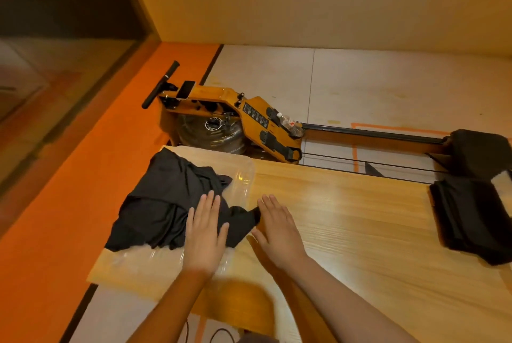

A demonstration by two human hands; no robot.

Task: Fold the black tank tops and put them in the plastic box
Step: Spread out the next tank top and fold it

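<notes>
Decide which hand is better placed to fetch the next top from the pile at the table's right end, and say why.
Probably right. The right hand is open, holds nothing and is nearer the pile; the left hand rests flat on the top over the box, farther away.

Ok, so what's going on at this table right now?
A person is packing a black tank top into a clear plastic box at the left end of a wooden table. The left hand presses flat on the cloth; the right hand, also open, lies beside a flap spilling over the box's rim. More black garments wait at the table's right end.
</notes>
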